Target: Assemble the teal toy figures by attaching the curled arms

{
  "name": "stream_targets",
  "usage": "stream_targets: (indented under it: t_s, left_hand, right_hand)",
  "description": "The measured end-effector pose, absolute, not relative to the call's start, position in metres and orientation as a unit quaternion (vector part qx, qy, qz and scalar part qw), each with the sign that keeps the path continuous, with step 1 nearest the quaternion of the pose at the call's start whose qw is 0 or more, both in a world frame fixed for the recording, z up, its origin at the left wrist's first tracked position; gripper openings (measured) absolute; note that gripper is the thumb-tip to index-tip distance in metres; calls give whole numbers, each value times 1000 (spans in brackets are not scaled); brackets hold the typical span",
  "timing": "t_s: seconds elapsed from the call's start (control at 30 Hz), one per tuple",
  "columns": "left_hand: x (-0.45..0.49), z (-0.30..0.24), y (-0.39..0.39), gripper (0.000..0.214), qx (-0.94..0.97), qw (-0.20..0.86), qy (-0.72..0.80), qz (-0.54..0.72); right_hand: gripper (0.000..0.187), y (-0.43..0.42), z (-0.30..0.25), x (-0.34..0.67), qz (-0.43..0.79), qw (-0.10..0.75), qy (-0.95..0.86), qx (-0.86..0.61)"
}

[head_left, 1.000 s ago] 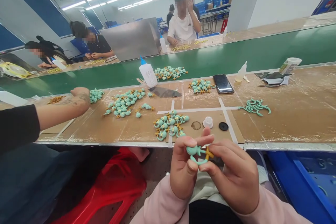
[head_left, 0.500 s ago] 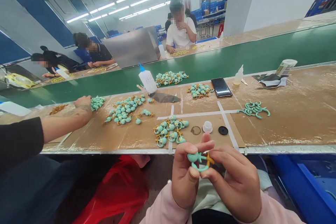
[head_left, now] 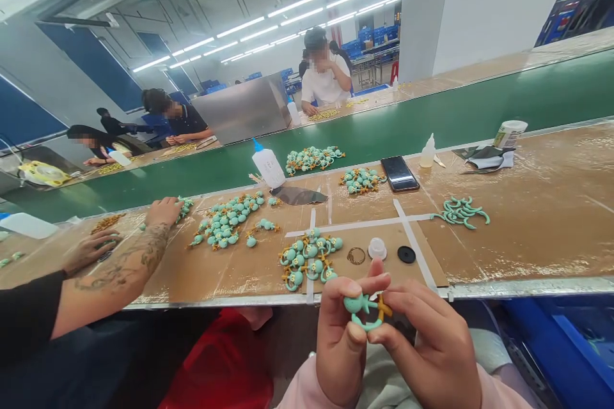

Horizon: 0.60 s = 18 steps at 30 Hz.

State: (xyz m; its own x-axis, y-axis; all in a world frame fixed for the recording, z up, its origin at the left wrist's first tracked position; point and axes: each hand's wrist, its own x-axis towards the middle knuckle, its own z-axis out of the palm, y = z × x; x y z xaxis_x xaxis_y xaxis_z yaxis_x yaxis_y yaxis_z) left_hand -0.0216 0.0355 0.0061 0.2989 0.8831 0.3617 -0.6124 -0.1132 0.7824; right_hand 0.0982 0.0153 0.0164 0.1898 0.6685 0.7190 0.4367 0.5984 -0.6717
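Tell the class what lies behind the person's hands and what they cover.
Teal figures, a white cap and a black disc lie on cardboard; the left hand and right hand hide the bench edge.

the co-worker's tattooed forearm (head_left: 127,262) now lies further across the worktop (head_left: 527,255), and a second hand (head_left: 89,252) has come into view just below the brown pieces (head_left: 105,223). the co-worker's other hand (head_left: 163,212) has shifted onto the small teal pile (head_left: 185,206). the person's left hand (head_left: 343,348) and right hand (head_left: 432,348) sit lower in the view.
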Motion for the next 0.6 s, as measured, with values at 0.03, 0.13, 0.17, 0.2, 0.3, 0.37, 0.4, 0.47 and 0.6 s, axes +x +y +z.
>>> stream_targets:
  t_s: [0.03,0.13,0.17,0.2,0.3,0.37,0.4,0.47,0.6]
  left_hand:
    - [-21,6,36,26,475,652,143,573]
    - [-20,6,37,26,473,655,145,572]
    - [-20,6,38,27,472,655,146,572]
    - [-20,5,38,27,471,656,146,572]
    - [-21,3,38,27,468,659,148,570]
    - [-21,3,39,27,463,662,152,569]
    - [-22,3,39,28,460,664,155,569]
    - [-22,3,40,28,454,667,156,569]
    - [-23,4,43,27,455,667,152,570]
  right_hand:
    - [10,15,16,99,92,635,-630,-438]
    - [10,16,17,100,87,632,-632,-440]
    - [10,17,18,101,86,631,-632,-441]
    - [11,17,18,101,85,631,-632,-442]
    - [10,19,17,101,85,630,-633,-442]
    - [11,20,15,101,84,630,-636,-438]
    - [13,21,15,100,83,630,-637,-437]
    - [16,22,14,100,82,629,-636,-438]
    - [18,24,13,99,76,626,-638,-442]
